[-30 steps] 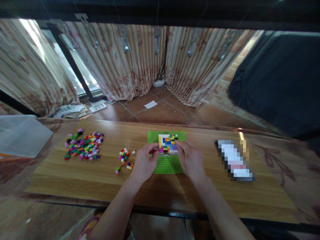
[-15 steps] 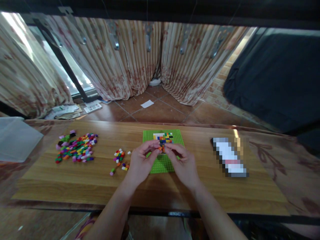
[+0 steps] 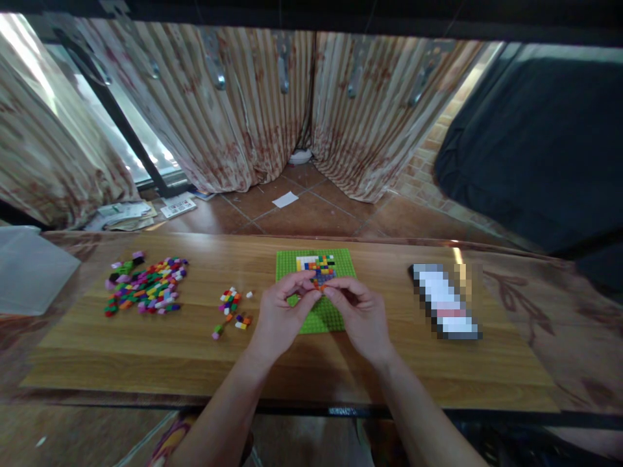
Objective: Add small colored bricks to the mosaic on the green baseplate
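Observation:
My left hand [image 3: 282, 314] and my right hand [image 3: 361, 318] meet above a green studded baseplate [image 3: 324, 322]. Both are closed in a pinch. Small orange toy bricks [image 3: 320, 287] show between the fingertips, partly covered, so their exact number is unclear. On the far half of the plate, a patch of multicoloured bricks [image 3: 318, 264] is pressed on, with white, yellow, blue, orange and black pieces. My fingers hide its near edge. A small loose cluster of bricks [image 3: 230, 299] lies on the table to the left of my left hand.
A larger pile of mixed bricks [image 3: 150, 285] covers part of the wooden table [image 3: 195, 366] at the left. To the right lies a pixelated phone-like object [image 3: 445, 301]. A translucent white container [image 3: 34, 269] stands at the far left. Curtains [image 3: 243, 117] hang behind.
My fingertips have drawn closer together around the orange bricks, and both hands turned slightly. The whole view has shifted a little; the loose piles look the same.

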`<state>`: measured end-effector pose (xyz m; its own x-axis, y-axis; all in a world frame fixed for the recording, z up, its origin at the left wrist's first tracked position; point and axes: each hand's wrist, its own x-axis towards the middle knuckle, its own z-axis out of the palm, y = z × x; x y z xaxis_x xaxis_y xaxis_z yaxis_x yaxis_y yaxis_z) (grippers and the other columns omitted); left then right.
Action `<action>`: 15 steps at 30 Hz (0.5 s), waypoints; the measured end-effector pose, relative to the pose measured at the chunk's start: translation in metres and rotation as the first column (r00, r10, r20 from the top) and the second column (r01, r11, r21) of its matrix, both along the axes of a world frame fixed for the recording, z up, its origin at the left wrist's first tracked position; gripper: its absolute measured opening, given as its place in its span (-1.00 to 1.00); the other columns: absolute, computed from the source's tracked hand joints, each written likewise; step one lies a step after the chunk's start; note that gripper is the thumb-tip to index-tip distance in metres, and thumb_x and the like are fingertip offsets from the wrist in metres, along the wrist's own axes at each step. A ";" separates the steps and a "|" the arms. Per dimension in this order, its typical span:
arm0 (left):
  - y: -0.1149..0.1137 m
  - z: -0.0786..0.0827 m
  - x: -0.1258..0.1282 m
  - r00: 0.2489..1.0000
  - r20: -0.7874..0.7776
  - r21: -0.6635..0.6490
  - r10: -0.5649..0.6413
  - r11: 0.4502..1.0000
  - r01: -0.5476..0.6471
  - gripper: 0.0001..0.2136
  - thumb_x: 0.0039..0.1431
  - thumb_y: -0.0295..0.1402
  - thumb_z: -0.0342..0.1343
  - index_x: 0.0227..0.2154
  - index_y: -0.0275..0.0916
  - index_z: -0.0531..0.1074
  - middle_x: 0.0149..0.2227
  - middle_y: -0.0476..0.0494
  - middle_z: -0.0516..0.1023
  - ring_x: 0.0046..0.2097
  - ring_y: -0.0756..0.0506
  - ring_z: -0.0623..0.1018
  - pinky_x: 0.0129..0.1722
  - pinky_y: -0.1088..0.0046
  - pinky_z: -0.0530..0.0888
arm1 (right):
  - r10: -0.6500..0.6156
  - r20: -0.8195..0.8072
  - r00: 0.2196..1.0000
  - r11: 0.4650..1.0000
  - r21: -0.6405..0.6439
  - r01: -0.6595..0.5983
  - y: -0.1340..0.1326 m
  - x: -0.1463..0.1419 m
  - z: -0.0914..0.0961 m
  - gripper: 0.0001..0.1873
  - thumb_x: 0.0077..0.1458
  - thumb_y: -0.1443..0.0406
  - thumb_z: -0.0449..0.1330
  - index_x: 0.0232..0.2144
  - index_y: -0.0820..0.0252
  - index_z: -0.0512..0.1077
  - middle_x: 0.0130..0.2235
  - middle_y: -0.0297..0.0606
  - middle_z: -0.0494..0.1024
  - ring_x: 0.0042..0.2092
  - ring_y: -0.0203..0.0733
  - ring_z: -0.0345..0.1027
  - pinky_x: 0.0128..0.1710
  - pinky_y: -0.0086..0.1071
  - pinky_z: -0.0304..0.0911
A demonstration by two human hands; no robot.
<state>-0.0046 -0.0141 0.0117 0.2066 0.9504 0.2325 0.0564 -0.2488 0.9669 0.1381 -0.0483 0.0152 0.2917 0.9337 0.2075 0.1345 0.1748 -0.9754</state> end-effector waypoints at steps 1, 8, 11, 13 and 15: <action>0.001 -0.001 0.000 0.999 -0.007 0.013 0.035 0.999 -0.035 -0.75 0.07 -0.34 0.20 -0.16 -0.22 0.50 -0.34 -0.06 0.56 -0.29 -0.01 0.55 -0.19 0.45 0.51 | -0.041 0.035 0.999 0.999 -0.006 0.041 0.001 0.005 -0.001 -0.85 0.03 0.19 0.25 -0.40 0.13 0.54 -0.36 -0.30 0.60 -0.30 -0.22 0.44 -0.23 -0.32 0.35; 0.017 -0.013 -0.012 0.931 -0.098 -0.038 0.352 0.933 -0.357 -0.71 0.06 -0.35 0.16 -0.13 -0.29 0.47 -0.21 -0.17 0.56 -0.23 -0.07 0.55 -0.15 0.37 0.49 | -0.245 0.244 0.938 0.964 -0.040 0.262 0.019 0.034 -0.011 -0.79 0.02 0.18 0.21 -0.39 0.18 0.55 -0.34 -0.23 0.61 -0.28 -0.17 0.45 -0.21 -0.28 0.33; 0.021 -0.018 -0.013 0.932 -0.129 -0.105 0.337 0.930 -0.351 -0.68 0.05 -0.34 0.17 -0.11 -0.30 0.44 -0.16 -0.22 0.56 -0.22 -0.08 0.56 -0.16 0.34 0.50 | -0.202 0.304 0.931 0.974 -0.038 0.224 0.025 0.031 -0.014 -0.78 0.04 0.17 0.19 -0.40 0.17 0.55 -0.33 -0.24 0.61 -0.28 -0.17 0.46 -0.21 -0.28 0.32; 0.020 -0.020 -0.012 0.944 -0.155 -0.112 0.292 0.944 -0.310 -0.66 0.04 -0.33 0.18 -0.09 -0.29 0.43 -0.13 -0.23 0.55 -0.19 -0.10 0.56 -0.14 0.31 0.50 | -0.188 0.334 0.924 0.977 -0.029 0.209 0.028 0.028 -0.016 -0.78 0.05 0.16 0.18 -0.39 0.16 0.55 -0.34 -0.25 0.60 -0.29 -0.17 0.45 -0.22 -0.30 0.31; 0.019 -0.022 -0.011 0.949 -0.203 -0.091 0.240 0.961 -0.262 -0.64 0.03 -0.34 0.20 -0.07 -0.28 0.43 -0.12 -0.24 0.56 -0.15 -0.13 0.55 -0.11 0.27 0.49 | -0.188 0.366 0.911 0.978 -0.013 0.207 0.030 0.026 -0.018 -0.78 0.06 0.16 0.17 -0.39 0.16 0.55 -0.34 -0.25 0.60 -0.30 -0.18 0.44 -0.24 -0.31 0.31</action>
